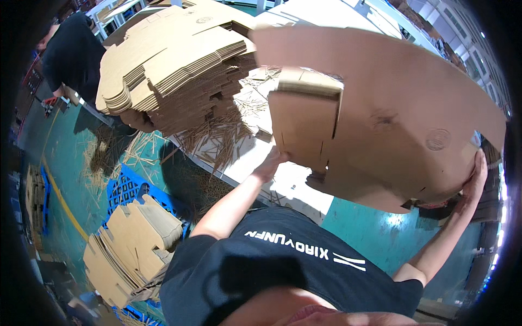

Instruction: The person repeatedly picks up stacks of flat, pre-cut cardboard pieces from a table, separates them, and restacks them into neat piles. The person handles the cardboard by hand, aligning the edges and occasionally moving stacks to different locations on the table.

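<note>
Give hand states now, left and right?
Left hand: closed on the edge of the large flat brown cardboard sheet.
Right hand: holding the same sheet's opposite edge.

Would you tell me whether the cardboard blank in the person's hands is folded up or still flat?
Mostly flat: the cardboard blank spreads as one sheet between left hand and right hand; only one small flap looks bent.

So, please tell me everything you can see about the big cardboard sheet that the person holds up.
The cardboard sheet is a flat, brown, die-cut box blank with slits, and one flap folded over near its left edge. It is held up, tilted, above the white table. The left hand grips its lower left edge; the right hand supports its lower right edge.
</note>
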### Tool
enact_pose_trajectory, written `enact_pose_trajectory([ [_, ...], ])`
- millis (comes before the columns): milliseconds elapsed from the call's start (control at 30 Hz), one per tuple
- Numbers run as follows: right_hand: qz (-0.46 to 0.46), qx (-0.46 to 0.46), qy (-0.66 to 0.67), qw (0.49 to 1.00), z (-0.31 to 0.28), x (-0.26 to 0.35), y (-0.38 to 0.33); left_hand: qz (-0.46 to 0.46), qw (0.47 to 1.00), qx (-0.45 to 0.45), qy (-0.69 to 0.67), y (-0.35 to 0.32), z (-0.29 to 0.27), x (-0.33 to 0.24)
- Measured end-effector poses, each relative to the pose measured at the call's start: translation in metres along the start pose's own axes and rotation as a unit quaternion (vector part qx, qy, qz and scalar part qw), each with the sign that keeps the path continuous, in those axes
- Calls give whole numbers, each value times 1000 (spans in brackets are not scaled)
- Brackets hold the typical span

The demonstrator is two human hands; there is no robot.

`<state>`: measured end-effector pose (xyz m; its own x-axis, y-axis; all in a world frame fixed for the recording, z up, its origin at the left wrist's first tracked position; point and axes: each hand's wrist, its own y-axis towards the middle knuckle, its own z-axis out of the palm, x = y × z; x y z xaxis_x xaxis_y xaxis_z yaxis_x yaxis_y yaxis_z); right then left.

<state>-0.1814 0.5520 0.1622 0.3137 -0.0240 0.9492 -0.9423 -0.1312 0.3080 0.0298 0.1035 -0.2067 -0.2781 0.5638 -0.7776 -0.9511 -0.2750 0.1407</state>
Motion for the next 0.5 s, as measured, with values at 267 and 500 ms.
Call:
enact_pose_trajectory([
  [267,77,-64,201,974,-32,-127,-5,60,968,-8,245,20,86,-125],
  [500,225,74,386,892,169,-152,-40,252,650,-123,707,-32,156,-345],
])
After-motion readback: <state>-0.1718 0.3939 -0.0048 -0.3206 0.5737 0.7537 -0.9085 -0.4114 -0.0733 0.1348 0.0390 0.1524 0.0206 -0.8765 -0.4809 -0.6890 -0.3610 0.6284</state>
